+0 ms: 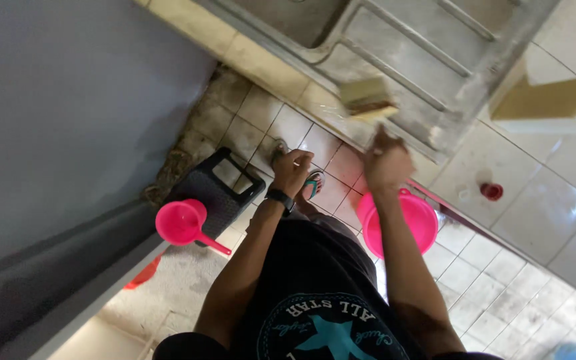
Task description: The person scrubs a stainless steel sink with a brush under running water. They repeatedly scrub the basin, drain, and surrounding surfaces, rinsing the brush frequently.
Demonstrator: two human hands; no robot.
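My left hand point(293, 170) is curled into a fist with nothing visible in it, and a dark watch point(279, 197) sits on its wrist. It hovers above my sandalled foot point(312, 184) on the tiled floor. My right hand point(388, 163) is blurred and reaches toward the steel sink's drainboard point(428, 73). Its fingertips end just short of a yellowish sponge block point(367, 100) lying at the drainboard's edge. Whether it touches the sponge is unclear. A pink basin point(415, 223) stands on the floor under my right forearm.
A pink dipper point(181, 223) rests on a black plastic stool point(225, 177) at the left, beside a grey wall point(68, 120). On the tiled counter point(541, 200) at the right are a small red cap point(491, 191) and a yellowish box point(555, 103).
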